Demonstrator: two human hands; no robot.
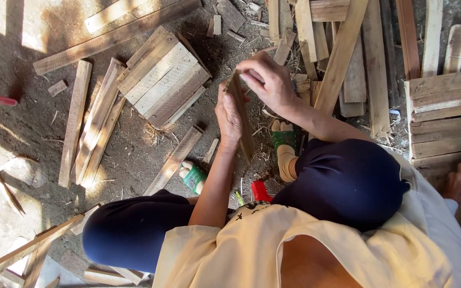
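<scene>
We grip a narrow wooden slat (243, 120) edge-up in our left hand (229, 118), fingers wrapped shut around it; our right hand (268, 80) pinches its top end (just right of the slatted panel (162, 77)).

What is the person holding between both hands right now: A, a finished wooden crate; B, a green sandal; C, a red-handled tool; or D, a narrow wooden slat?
D: the left hand and the right hand both close on a narrow wooden slat held upright above the ground, while the green sandals stay on the feet.
</scene>
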